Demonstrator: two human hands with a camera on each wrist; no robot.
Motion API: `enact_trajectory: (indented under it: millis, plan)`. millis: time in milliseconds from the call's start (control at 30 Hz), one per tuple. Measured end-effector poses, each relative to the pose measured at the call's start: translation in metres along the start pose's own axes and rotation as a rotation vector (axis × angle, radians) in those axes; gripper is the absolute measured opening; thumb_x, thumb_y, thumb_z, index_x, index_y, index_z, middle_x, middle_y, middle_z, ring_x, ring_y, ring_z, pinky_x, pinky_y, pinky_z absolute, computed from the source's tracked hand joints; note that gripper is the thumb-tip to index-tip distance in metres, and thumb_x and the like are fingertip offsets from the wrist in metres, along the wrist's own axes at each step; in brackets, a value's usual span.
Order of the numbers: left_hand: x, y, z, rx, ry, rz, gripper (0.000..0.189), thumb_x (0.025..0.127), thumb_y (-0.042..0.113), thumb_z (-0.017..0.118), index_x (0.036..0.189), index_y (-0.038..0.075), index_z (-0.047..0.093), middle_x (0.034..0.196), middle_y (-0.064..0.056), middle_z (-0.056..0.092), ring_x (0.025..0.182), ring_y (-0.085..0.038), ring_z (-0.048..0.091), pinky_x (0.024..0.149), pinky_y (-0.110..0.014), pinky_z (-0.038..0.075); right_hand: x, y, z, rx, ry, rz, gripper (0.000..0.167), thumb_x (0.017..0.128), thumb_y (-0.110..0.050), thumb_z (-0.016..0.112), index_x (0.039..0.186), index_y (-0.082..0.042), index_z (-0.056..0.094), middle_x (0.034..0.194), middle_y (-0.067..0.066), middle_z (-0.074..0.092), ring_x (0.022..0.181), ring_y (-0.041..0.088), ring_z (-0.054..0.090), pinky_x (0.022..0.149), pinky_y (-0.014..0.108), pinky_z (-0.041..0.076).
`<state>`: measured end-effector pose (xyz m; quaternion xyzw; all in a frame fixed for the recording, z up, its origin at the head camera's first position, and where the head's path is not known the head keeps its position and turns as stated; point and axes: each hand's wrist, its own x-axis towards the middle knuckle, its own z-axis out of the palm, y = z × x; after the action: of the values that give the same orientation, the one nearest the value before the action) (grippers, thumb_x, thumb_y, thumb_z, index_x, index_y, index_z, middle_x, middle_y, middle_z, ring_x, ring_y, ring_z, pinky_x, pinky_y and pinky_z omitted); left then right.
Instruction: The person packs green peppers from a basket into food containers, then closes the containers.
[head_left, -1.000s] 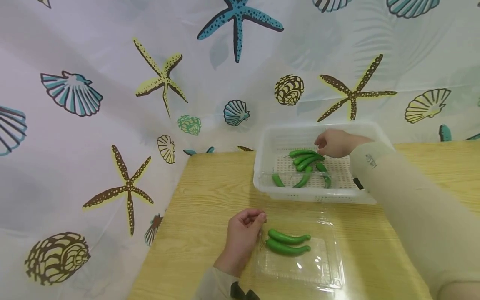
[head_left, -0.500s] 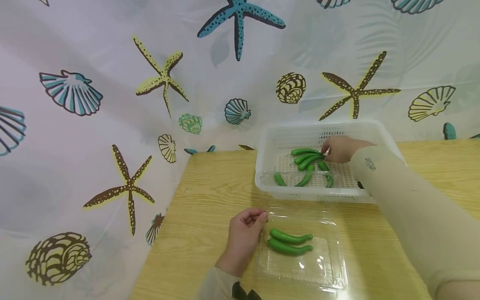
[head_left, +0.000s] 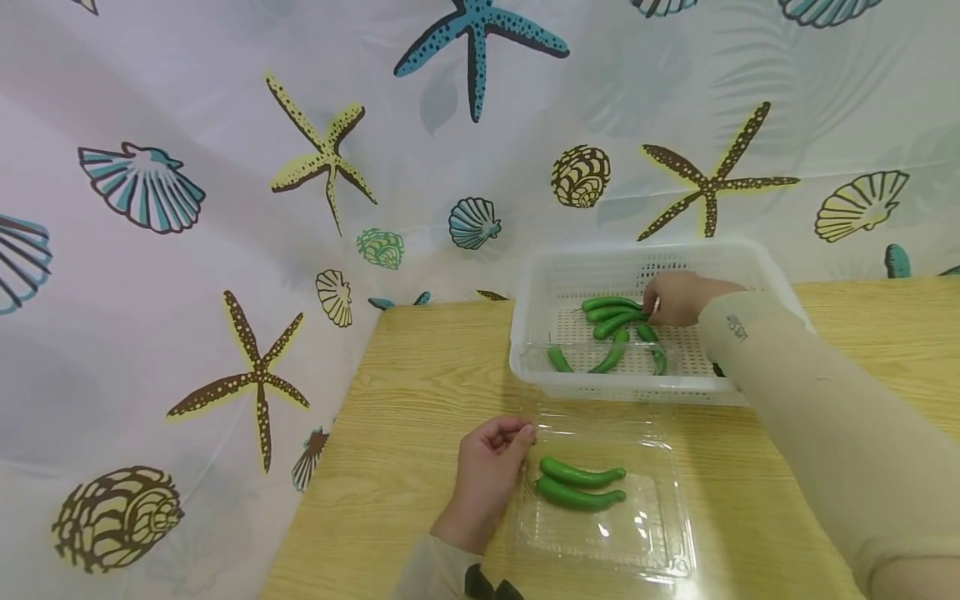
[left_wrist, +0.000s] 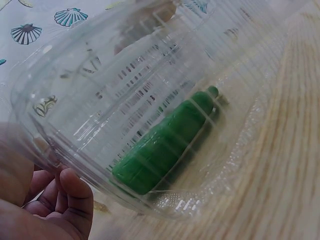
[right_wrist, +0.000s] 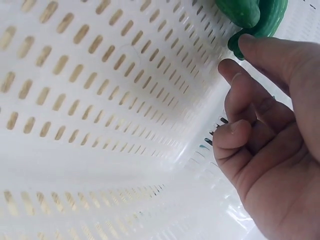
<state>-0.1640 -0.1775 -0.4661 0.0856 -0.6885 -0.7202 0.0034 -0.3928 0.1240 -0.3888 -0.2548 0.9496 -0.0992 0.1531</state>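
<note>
At the front, my left hand (head_left: 487, 475) pinches the left edge of a clear plastic container (head_left: 647, 533) between thumb and curled fingers. Two green chili peppers (head_left: 577, 498) lie side by side in that container; the left wrist view shows one green chili pepper (left_wrist: 165, 142) through its wall. My right hand (head_left: 678, 300) reaches into a white perforated basket (head_left: 630, 390). Its thumb and index finger pinch the end of a green chili pepper (right_wrist: 272, 20), close beside another, while the other fingers curl below. A small cluster of chili peppers (head_left: 617, 323) lies left of this hand.
Nearer the basket's front wall lie several more chili peppers (head_left: 611, 354). The basket stands behind the container on a wood-grain table (head_left: 420, 375). A curtain (head_left: 420, 150) printed with starfish and shells hangs along the back and left.
My right hand has lowered into the basket and its fingers have closed on a chili pepper's end, which shifts slightly. The left hand keeps its hold on the container.
</note>
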Motion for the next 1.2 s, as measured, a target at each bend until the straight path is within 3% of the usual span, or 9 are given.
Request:
enact_trajectory:
  millis: [300,533,933,1200]
  plan:
    - [-0.0014,0.0006,0.0000,-0.004,-0.003,0.004,0.015,0.096,0.009,0.075,0.102,-0.004,0.073,0.097,-0.021,0.074,0.066,-0.007,0.056,0.058,-0.017,0.050,0.0021,0.0032,0.0016,-0.030,0.007,-0.013,0.014,0.094,-0.012,0.072,0.102,-0.001,0.075,0.103,0.016,0.073,0.095,0.031,0.068,0.079,0.046,0.058]
    - [-0.0019,0.0011,-0.0002,-0.005,-0.006,0.011,0.016,0.096,0.009,0.075,0.104,-0.004,0.072,0.090,-0.008,0.074,0.065,-0.008,0.056,0.057,-0.017,0.049,0.0038,0.0050,0.0030,-0.046,0.014,-0.012,0.010,0.095,-0.011,0.068,0.098,-0.004,0.075,0.099,0.012,0.073,0.092,0.028,0.066,0.079,0.046,0.057]
    - [-0.0014,0.0008,0.0003,-0.001,-0.005,-0.002,0.018,0.096,0.011,0.075,0.106,-0.004,0.072,0.091,-0.008,0.074,0.066,-0.008,0.056,0.057,-0.018,0.049,0.0050,0.0040,0.0035,0.033,-0.007,0.004,0.015,0.095,-0.013,0.065,0.106,-0.007,0.074,0.106,0.014,0.072,0.099,0.031,0.067,0.083,0.049,0.056]
    - [-0.0022,0.0021,0.0004,0.001,-0.004,-0.007,0.017,0.096,0.011,0.075,0.105,-0.003,0.073,0.091,-0.007,0.074,0.067,-0.007,0.055,0.057,-0.017,0.049,0.0029,0.0009,0.0020,0.028,-0.022,-0.038,0.014,0.096,-0.013,0.068,0.109,-0.008,0.073,0.109,0.015,0.071,0.104,0.033,0.066,0.088,0.053,0.055]
